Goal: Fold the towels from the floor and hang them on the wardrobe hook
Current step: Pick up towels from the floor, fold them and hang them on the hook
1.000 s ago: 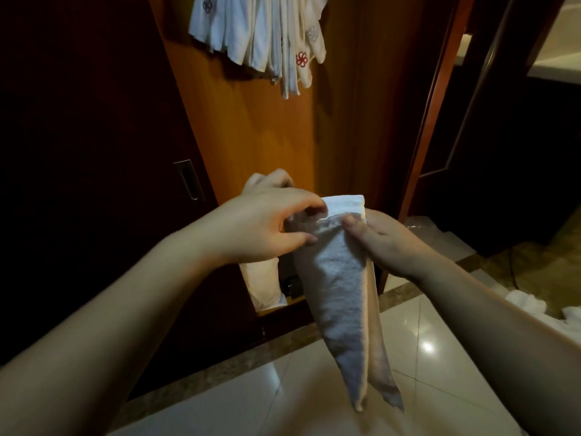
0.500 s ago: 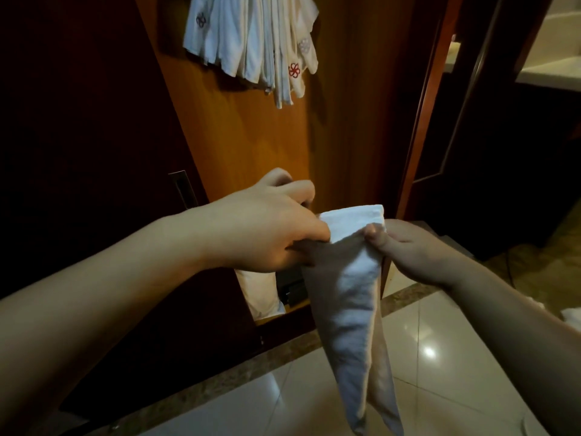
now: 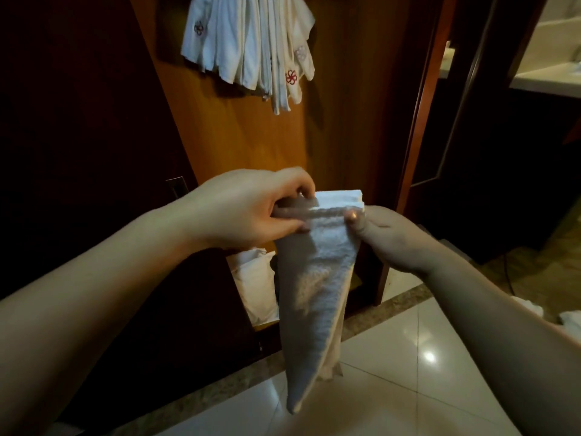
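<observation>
Towel (image 3: 317,278) white, folded narrow, hangs tapering w/ top edge pinched by left hand (image 3: 248,212) & right hand (image 3: 390,237) fingers

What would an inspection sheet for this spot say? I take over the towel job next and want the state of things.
Surface: glossy tiled floor.
Job's things: folded towel held up; hung towels on the wardrobe.
Clutter: white cloths on floor, far right.
Grippers: left hand and right hand pinch the folded towel's top corners.
Cables: thin dark cable on the floor at right.
Surroundings: white pillow low in the wardrobe.
</observation>
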Motion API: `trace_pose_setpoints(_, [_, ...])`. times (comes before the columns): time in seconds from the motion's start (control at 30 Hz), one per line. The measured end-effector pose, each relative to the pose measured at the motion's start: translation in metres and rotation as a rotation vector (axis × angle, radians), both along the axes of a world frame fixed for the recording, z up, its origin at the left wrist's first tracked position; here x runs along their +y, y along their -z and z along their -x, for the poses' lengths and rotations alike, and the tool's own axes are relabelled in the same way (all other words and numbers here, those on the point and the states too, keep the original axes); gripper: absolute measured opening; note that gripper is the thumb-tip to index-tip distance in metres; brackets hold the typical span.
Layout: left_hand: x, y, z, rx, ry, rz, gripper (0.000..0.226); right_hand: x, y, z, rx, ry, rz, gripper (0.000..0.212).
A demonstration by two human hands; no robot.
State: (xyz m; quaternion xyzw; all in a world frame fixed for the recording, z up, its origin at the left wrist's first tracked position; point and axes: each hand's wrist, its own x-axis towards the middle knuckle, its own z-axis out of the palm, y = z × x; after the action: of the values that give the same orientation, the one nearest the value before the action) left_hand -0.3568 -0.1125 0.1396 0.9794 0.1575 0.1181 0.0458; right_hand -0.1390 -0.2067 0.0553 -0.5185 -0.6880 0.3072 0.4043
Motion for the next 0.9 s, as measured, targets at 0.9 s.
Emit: trace_pose_setpoints(0.9, [0.022,0.049,-0.019,0.089,-0.120,0.060,0.053,0.033,0.033,-0.013,-0.070,0.123,0.182,0.041])
